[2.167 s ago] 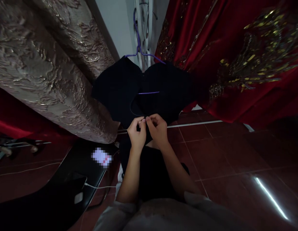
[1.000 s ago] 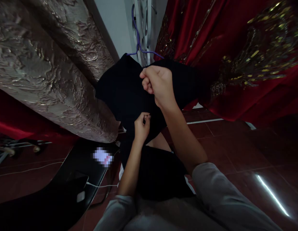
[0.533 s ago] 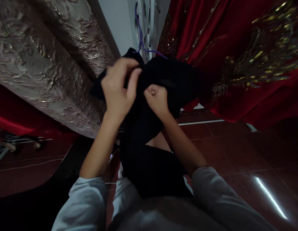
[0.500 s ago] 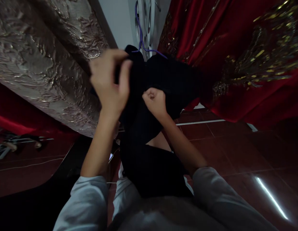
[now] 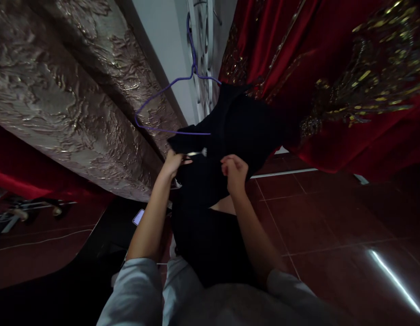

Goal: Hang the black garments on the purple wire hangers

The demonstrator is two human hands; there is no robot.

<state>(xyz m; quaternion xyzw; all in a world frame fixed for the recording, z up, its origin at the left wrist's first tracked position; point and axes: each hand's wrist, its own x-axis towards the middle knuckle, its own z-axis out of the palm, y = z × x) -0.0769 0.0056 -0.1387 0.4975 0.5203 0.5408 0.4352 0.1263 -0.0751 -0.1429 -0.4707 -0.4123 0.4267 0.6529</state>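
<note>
A black garment (image 5: 254, 122) hangs by its right side from a purple wire hanger (image 5: 172, 82). The hanger's left arm is bare, outside the cloth. My left hand (image 5: 173, 162) is closed on the garment's loose left edge, below that bare arm. Just right of its fingertips, a small whitish strip (image 5: 198, 153) shows against the dark cloth; I cannot make out what it is. My right hand (image 5: 235, 171) has its fingers curled on the front of the garment, pinching the fabric. Dark cloth continues down toward my lap, its folds hard to tell apart.
A white metal rack (image 5: 203, 50) holds the hanger. Shiny beige textured fabric (image 5: 70, 104) hangs on the left, red fabric with gold sequins (image 5: 349, 90) on the right. A lit phone (image 5: 138, 217) lies on a dark surface at lower left. The floor has dark red tiles (image 5: 318, 217).
The garment's left side has come off the hanger, baring its left arm. My left hand has moved down and right and closed on the cloth. My right hand is lower and further right.
</note>
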